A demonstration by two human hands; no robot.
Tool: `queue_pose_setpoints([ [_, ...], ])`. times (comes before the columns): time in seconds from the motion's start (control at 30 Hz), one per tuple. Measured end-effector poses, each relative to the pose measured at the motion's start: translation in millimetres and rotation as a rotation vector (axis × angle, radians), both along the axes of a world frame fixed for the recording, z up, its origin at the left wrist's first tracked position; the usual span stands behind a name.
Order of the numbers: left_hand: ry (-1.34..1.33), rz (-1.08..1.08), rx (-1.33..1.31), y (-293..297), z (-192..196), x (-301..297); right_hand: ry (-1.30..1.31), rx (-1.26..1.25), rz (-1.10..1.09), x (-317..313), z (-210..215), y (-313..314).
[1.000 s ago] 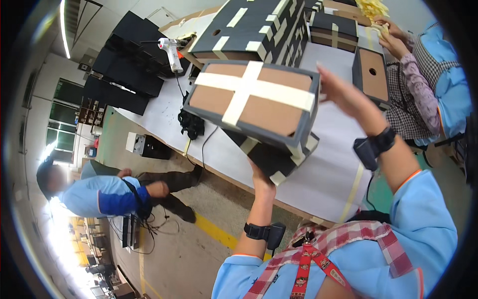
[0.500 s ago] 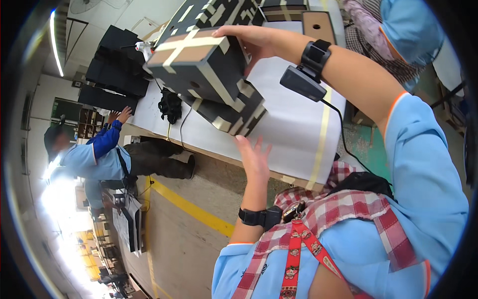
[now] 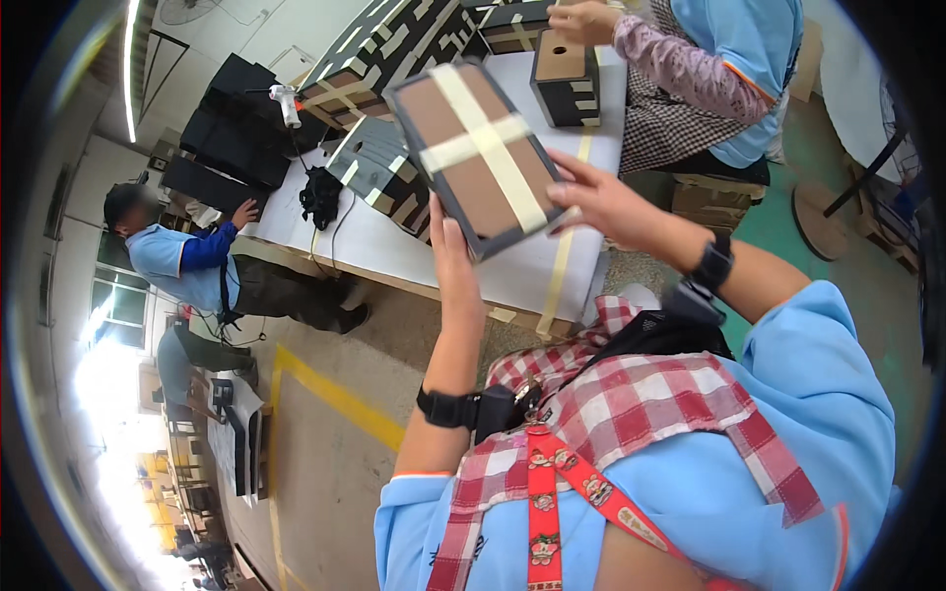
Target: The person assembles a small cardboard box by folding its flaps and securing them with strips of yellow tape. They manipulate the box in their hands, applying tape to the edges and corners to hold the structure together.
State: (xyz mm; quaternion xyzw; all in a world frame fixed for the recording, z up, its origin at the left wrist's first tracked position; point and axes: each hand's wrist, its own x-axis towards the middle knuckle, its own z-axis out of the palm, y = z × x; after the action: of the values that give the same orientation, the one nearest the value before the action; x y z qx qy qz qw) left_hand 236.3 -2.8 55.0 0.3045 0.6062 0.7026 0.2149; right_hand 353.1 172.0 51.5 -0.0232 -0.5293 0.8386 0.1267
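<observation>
A box (image 3: 501,185) with a brown panel, a dark grey rim and a cross of cream tape is held up above the table, tilted towards me. My left hand (image 3: 457,264) supports its lower left edge, with the fingers up against the side. On the right edge, my right hand (image 3: 599,202) is closed, its thumb and fingertips near the tape end. Behind the held box, a dark grey box (image 3: 372,158) with strips of cream tape lies on the table, partly hidden.
The white-topped table (image 3: 394,258) carries stacked taped black boxes (image 3: 379,44), a white gun-shaped tool (image 3: 286,103) and a heap of black cord (image 3: 320,197). At the upper right, a co-worker's hand (image 3: 583,22) is above a brown-topped box (image 3: 564,64). Another person (image 3: 187,251) stands left.
The box has come off the one beneath it and moved right and nearer, its taped brown face turned towards me. My left hand now touches it. The co-worker's hand has come into view.
</observation>
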Motion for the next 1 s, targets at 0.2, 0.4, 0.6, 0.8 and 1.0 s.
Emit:
queue_pose_setpoints([
  [0.2, -0.476, -0.147, -0.003, -38, -60, -8, -0.217, 0.109, 0.052, 42, -30, -43],
  [0.4, -0.559, -0.08, -0.047, -68, -73, -44, -0.307, 0.396, 0.238, 22, -40, -86],
  [0.6, -0.17, -0.076, -0.271, -63, -67, -82, -0.145, 0.894, 0.176, -24, -9, -79],
  [0.8, 0.05, 0.017, -0.318, -48, -77, -91, -0.188, 1.26, -0.056, -60, 4, -36],
  [1.0, 0.049, -0.178, -0.348, -45, -73, -118, -0.107, 1.5, 0.011, -74, -8, -45],
])
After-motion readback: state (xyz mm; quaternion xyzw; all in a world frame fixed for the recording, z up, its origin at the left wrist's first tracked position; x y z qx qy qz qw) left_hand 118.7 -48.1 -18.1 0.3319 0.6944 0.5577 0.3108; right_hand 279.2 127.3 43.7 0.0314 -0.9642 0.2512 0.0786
